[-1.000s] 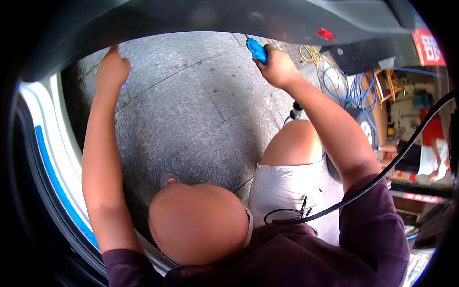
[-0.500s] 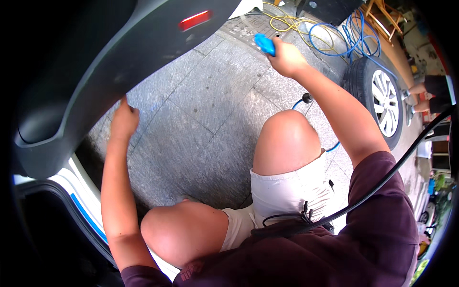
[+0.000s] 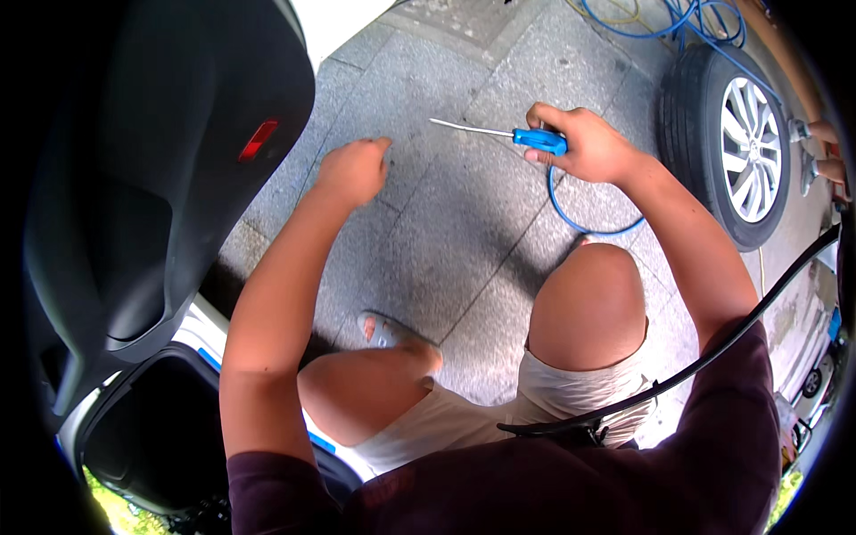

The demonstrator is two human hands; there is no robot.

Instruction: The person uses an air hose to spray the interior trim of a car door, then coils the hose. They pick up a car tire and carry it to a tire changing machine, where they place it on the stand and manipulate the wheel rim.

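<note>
A screwdriver (image 3: 539, 140) with a blue handle is gripped in my right hand (image 3: 590, 144), over the paving. Its thin metal shaft points left, toward my left hand (image 3: 355, 171), and touches nothing. That left hand is raised, with its fingers curled closed; anything inside them is hidden. Beside it, on the left, an open car door shows its black inner panel (image 3: 134, 178) and a red reflector (image 3: 259, 140). A gap lies between the hand and the door's edge.
A loose wheel with tyre (image 3: 753, 147) stands at the right. Blue hose (image 3: 599, 230) loops over the grey paving (image 3: 446, 241), with more coils at the top right. A black cable (image 3: 713, 352) crosses my right arm. Another person's feet (image 3: 807, 169) are beyond the wheel.
My left hand has come away from the door's lower edge, up and right. My right hand has moved down and right, and the screwdriver now lies sideways, its shaft visible. The view has shifted.
</note>
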